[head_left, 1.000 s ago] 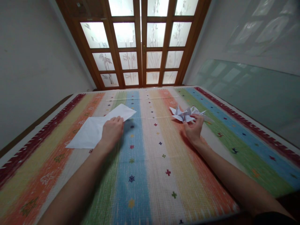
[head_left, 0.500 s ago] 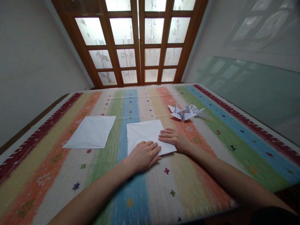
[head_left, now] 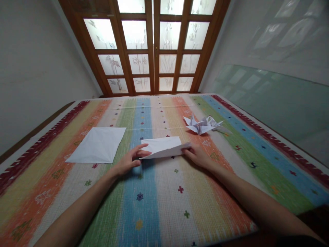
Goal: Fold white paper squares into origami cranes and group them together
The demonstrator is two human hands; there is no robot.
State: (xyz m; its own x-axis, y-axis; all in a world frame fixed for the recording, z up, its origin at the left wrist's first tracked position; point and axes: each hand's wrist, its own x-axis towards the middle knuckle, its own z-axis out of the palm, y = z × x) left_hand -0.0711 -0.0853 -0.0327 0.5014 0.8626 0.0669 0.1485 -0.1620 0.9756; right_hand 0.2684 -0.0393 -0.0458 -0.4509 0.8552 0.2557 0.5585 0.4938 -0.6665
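A white sheet of paper (head_left: 163, 145) is raised off the tablecloth along its near edge, bent upward toward me. At its left end my left hand (head_left: 131, 159) has its fingers over the near corner, the thumb below and apart from them. My right hand (head_left: 196, 153) pinches the right corner between thumb and fingers. A second white sheet (head_left: 99, 144) lies flat to the left, touched by neither hand. Folded paper cranes (head_left: 202, 124) sit beyond my right hand, overlapping each other.
A striped tablecloth (head_left: 169, 199) in several colours covers the table. Behind its far edge stands a wooden door with glass panes (head_left: 138, 63). A pale wall rises on the left, and a greenish glass panel (head_left: 277, 99) stands along the right wall.
Both hands were resting flat on the paper. Now the left hand has moved left to its corner, the right grips the other corner, and the near edge is lifted.
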